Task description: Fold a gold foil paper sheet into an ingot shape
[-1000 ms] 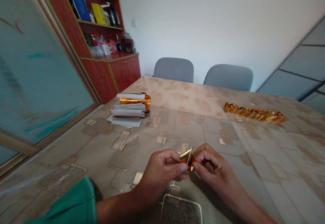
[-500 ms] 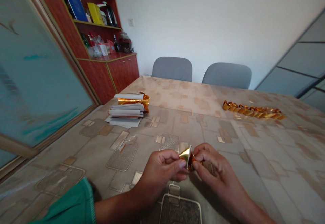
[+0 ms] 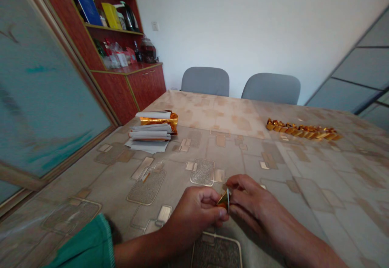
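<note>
a: what's the room like?
b: a long surface (image 3: 273,158) with a patterned cover runs ahead, two grey chairs (image 3: 237,83) stand beyond it at twelve o'clock, and a red wooden cabinet (image 3: 127,85) stands at eleven.

a: what's lying out?
b: a stack of white paper (image 3: 148,136) with a gold foil roll (image 3: 158,118) on top at eleven o'clock, and a row of twisted gold foil pieces (image 3: 304,130) at one.

a: and the hands?
b: the left hand (image 3: 194,207) and right hand (image 3: 252,203) are both curled nearly closed, pinching a small folded gold foil piece (image 3: 225,200) between them, close to the person at six o'clock.
</note>
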`<state>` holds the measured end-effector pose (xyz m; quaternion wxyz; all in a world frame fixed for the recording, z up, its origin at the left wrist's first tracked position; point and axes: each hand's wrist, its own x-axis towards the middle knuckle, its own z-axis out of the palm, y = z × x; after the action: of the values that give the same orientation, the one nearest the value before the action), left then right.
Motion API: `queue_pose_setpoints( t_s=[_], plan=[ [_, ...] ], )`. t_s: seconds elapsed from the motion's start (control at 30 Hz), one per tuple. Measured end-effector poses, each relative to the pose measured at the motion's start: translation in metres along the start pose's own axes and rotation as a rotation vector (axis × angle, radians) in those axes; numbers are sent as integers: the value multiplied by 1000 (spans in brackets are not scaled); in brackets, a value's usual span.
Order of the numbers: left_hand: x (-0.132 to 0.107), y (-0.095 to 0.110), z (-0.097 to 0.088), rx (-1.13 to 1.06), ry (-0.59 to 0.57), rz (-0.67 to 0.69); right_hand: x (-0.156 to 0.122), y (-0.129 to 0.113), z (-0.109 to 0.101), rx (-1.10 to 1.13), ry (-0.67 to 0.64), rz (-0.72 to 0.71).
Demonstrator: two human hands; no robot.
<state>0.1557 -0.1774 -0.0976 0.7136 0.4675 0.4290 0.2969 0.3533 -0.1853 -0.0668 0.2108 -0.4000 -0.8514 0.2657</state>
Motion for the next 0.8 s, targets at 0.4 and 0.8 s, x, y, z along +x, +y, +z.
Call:
queue_pose_setpoints(
  t_s=[0.4, 0.8],
  plan=[
    [2, 2, -3, -208, -7, -70, -1, 6, 6, 91, 73, -39],
    [4, 1, 0, -298, 26, -84, 3, 6, 15, 203, 177, 4]
  ],
)
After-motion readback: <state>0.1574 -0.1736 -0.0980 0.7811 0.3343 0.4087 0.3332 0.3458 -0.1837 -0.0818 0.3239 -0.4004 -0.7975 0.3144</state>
